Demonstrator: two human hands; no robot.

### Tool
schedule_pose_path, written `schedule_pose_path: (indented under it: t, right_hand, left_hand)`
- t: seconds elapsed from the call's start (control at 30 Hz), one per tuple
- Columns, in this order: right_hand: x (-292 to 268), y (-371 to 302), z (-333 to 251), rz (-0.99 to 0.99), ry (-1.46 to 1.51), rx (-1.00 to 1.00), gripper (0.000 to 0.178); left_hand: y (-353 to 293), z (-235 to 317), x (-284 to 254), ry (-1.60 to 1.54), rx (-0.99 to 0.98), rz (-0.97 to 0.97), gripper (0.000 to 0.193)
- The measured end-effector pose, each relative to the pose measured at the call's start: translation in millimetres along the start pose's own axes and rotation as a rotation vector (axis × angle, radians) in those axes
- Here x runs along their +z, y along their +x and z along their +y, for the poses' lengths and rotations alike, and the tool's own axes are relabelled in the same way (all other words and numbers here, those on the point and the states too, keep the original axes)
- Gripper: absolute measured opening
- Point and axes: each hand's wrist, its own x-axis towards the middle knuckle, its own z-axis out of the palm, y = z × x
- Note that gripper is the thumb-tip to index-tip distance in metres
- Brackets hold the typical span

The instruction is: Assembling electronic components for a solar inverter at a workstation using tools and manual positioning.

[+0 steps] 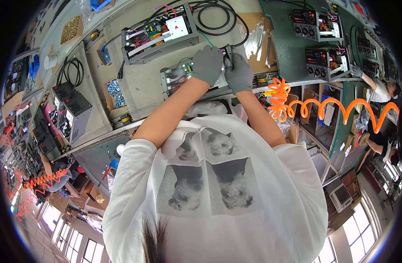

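My left hand (207, 65) and my right hand (239, 75), both in grey gloves, meet at the right end of an open metal unit (169, 78) with a green circuit board. Between them stands a small black part (227, 53), where a black cable and a green wire seem to lead. The right hand's fingers close on this black part, thumb against its near side. My left hand's fingers are curled beside it, over the unit's edge; what they hold is hidden. The gloves cover much of the unit.
Behind lies another open unit (161, 35) with a coiled black cable (214, 19). Metal strips (256, 40) lie on cardboard at right. Screw bins (115, 93) are at left, and an orange coiled hose (304, 109) hangs right. More units (326, 61) stand on a green mat.
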Motion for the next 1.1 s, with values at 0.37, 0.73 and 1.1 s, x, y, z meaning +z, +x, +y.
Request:
schedule_pose_path:
  t: [0.37,0.73,1.1]
  right_hand:
    - [-0.5,1.1,-1.0,0.086,0.055,-0.028,0.033]
    - [-0.8,2.0,1.1,0.004,0.013,-0.039,0.049]
    - [1.7,2.3,1.4,0.036,0.01,-0.054,0.048]
  left_hand:
    - [-4.3,-26.9,15.6,-0.275,0.091,0.212,0.025]
    - [-2.9,-8.4,5.6,0.047,0.051,0.072,0.031]
    - [-2.1,-11.1,6.2,0.01,0.018,0.083,0.024]
